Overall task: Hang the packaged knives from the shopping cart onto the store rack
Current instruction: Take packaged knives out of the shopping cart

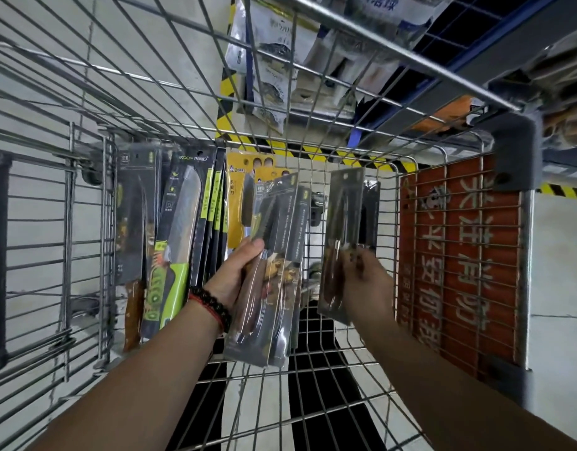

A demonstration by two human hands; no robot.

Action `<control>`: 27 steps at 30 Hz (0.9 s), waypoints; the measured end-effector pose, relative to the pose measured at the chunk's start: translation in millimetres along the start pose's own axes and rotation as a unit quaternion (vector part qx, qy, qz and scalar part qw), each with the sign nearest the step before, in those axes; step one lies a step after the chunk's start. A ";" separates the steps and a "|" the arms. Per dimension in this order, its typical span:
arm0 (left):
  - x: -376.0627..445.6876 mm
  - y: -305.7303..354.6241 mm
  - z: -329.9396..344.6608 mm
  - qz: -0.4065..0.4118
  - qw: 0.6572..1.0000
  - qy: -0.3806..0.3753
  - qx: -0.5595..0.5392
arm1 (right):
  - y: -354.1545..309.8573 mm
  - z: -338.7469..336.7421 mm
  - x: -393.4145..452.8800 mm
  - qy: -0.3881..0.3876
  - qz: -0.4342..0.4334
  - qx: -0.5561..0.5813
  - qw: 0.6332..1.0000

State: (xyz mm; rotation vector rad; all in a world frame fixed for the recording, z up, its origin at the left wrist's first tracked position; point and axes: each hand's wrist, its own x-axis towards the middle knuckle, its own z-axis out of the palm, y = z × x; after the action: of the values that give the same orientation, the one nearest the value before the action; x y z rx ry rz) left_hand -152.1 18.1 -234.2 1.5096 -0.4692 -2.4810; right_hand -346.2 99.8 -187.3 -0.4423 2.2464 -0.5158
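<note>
Both forearms reach down into the shopping cart (345, 379). Left hand (238, 275): fingers wrapped round a stack of packaged knives (267, 281), gripped at handle level, upright, hang-holes up, probably for hooking. Right hand (366, 281): fingers pinch a separate knife pack (340, 242), slightly blurred. Beyond, more knife packs (179, 236) lean against the cart's far wall.

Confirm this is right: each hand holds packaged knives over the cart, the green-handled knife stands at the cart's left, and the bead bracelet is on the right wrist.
One detail is off. The head view shows the bead bracelet on the left wrist, not the right. The rest holds: the left hand and right hand each hold packaged knives over the cart, and the green-handled knife stands at its left.
</note>
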 end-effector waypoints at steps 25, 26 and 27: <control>63.8 -0.4 149.8 0.112 0.860 0.120 0.483 | -17.2 -41.3 41.5 -0.085 -0.059 0.042 0.994; 63.7 -3.7 147.9 0.115 0.847 0.120 0.505 | -15.9 -38.2 40.9 -0.077 -0.061 0.036 0.995; 65.5 -8.9 145.2 0.130 0.841 0.118 0.511 | -14.3 -35.8 40.2 -0.061 -0.067 0.027 0.996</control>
State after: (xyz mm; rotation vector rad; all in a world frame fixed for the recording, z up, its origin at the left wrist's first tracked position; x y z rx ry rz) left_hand -311.1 28.7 -229.4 1.8128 -2.0023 -1.7912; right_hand -396.7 76.9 -182.7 -0.5835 2.0902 -0.6009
